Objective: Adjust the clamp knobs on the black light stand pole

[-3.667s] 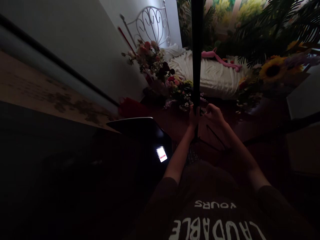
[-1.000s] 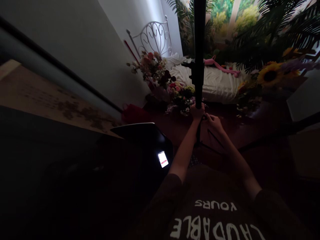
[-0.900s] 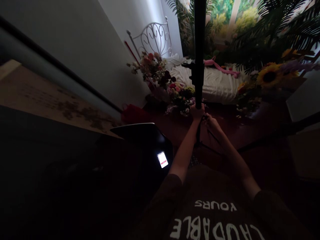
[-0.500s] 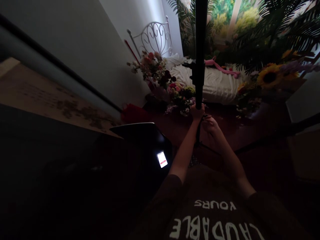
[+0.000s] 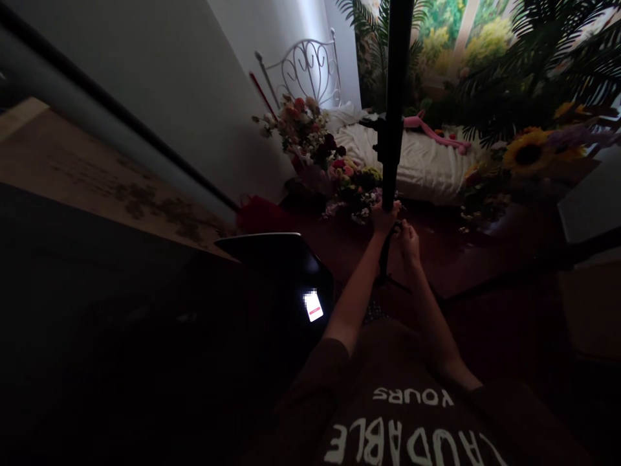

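Observation:
A black upright pole point(image 5: 395, 84) with a clamp-like joint rises in front of me. My left hand point(image 5: 385, 217) is wrapped round its lower part. Just to the right, my right hand point(image 5: 409, 238) is closed beside the pole at a small dark part, perhaps a knob or cord; the dim light hides what its fingers pinch. Below the hands, the stand's thin dark legs point(image 5: 398, 283) spread near the floor.
A lit phone point(image 5: 313, 306) lies on a dark surface at lower left. Flowers point(image 5: 303, 126) stand before a bed with white cloth point(image 5: 422, 162). Sunflowers point(image 5: 528, 152) are at right. A long dark bar point(image 5: 121, 116) crosses the left side, above a printed panel point(image 5: 97, 171).
My right hand has turned more upright, its fingers drawn in closer together beside the pole. My left hand keeps its hold. The whole view has shifted slightly.

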### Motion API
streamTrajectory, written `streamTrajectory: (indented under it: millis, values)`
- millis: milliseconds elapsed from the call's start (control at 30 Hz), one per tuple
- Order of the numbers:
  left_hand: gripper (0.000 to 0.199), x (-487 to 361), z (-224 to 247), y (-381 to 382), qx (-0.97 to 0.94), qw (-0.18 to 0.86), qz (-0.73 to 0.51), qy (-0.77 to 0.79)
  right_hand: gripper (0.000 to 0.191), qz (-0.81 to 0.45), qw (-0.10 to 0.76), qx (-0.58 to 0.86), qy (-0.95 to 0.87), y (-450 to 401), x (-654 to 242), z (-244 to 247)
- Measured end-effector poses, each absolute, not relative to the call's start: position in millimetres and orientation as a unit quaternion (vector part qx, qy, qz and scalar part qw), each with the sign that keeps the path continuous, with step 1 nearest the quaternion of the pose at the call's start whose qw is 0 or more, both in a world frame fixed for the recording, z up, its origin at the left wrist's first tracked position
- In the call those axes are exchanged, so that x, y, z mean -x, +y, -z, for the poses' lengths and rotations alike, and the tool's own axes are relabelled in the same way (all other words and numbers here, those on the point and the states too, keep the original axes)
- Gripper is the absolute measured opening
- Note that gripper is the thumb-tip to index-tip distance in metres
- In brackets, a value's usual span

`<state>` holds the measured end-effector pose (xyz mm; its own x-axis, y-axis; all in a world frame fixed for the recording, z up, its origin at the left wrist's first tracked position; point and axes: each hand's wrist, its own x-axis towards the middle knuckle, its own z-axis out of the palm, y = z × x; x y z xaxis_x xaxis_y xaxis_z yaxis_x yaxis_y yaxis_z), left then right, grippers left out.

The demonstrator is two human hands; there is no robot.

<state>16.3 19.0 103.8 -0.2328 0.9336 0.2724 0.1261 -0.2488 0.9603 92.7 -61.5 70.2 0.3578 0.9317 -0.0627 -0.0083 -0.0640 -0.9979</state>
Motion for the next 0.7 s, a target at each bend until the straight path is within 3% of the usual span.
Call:
streamTrajectory:
  millis: [133,300,500,700]
  values:
    - [0.031,-17,-104,17,-0.511,0.338,-0.587,0.529,0.049,-0.274,0.470,0.686,-0.482,-58,-99,-76]
    - [0.030,-19,-105,17,-0.508,0.333,-0.583,0.540,0.058,-0.255,0.409,0.712,-0.510,-50,-107,-82]
    - [0.027,-22,-91,7,-0.500,0.296,-0.588,0.562,0.071,-0.417,0.481,0.621,-0.458,-58,-113,-76]
    - [0.045,-23,-37,-38,-0.477,0.302,-0.598,0.569,0.070,-0.501,0.480,0.606,-0.388,-122,-156,-31]
